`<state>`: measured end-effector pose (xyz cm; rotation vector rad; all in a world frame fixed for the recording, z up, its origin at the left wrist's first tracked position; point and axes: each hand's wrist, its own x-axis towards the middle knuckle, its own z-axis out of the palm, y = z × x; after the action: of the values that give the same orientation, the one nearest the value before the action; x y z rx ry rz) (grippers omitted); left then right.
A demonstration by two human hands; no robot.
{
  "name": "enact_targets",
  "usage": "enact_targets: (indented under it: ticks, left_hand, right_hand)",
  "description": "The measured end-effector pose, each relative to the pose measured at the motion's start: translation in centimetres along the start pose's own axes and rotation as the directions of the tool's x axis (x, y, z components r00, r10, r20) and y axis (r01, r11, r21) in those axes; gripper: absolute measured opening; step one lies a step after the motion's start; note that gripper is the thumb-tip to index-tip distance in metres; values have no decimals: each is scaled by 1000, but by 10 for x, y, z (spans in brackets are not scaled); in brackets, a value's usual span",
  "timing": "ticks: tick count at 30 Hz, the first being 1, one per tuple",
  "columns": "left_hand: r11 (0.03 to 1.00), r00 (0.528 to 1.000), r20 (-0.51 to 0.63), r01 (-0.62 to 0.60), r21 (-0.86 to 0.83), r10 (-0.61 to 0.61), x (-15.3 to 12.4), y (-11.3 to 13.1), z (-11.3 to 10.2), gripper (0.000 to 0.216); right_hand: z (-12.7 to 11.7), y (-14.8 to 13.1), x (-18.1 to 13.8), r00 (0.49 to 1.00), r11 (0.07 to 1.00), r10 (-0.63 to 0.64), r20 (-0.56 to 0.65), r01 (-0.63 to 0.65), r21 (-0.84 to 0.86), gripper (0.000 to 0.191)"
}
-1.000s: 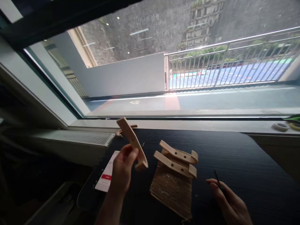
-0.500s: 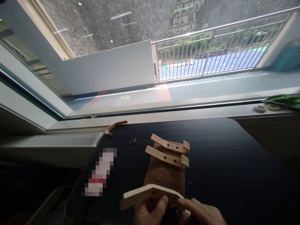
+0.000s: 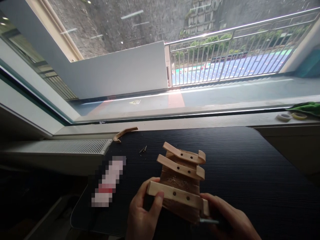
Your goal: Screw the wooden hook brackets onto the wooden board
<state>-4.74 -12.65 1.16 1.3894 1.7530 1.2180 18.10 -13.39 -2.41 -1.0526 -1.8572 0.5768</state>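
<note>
Grip check first: our left hand (image 3: 142,207) has the left end of the near wooden strip (image 3: 181,196) pinched, thumb on top, and our right hand (image 3: 228,213) is curled round a tool with a thin metal shaft (image 3: 209,221), fingers up by that strip's hooked right end. So the strip sits over the near part of a brown board (image 3: 175,180), blocking some of it; can't tell if they're touching. Our own fingers hide bits of both ends too. Just beyond, the middle strip (image 3: 183,169) and far strip (image 3: 186,155) lie across the board, two dark holes in each.

Left side of the dark worktop (image 3: 240,156), we've got a pixelated pale patch (image 3: 108,180) with a red band, then some little metal bits (image 3: 143,149) farther back, too small to name. A fourth strip (image 3: 127,131) lies at the far left corner, near the radiator (image 3: 75,147). Far right, two rolls (image 3: 284,117) and something green (image 3: 307,108) are on the windowsill (image 3: 225,119), well apart from our hands.
</note>
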Motion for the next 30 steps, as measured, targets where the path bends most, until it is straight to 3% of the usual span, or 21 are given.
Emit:
enact_targets:
  ticks: [6,9,14,18,22,25,28,30]
  left_hand:
    - [993,994,9,-113,45,113,19,11,0,28]
    - [990,992,-5,-127,53,128,24,9,1,27]
    - [997,997,15,-70,9,70,33,-7,6,24]
    - [990,991,125,-18,-142,36,36,-18,12,20]
    - [985,979,203,9,-175,27,23,-23,21,19]
    - [996,990,129,-38,-84,48,1,-26,27,16]
    - [990,990,15,-137,-28,137,-17,-30,28,18]
    - [976,976,13,-220,8,219,-22,-32,23,24]
  right_hand:
    - [-1,3,15,988,991,79,136,-63,-121,39]
    - [1,0,21,989,992,77,130,-62,-113,36]
    - [6,0,29,992,991,53,112,-38,-130,29]
    - [9,3,30,991,988,58,120,-40,-146,30]
    - [8,5,23,989,985,49,137,-25,-174,29]
    - [0,9,13,983,992,29,182,-5,-130,33]
    - [-10,13,1,966,988,6,258,34,-150,44]
    - [-17,15,-6,964,982,-24,266,73,-176,51]
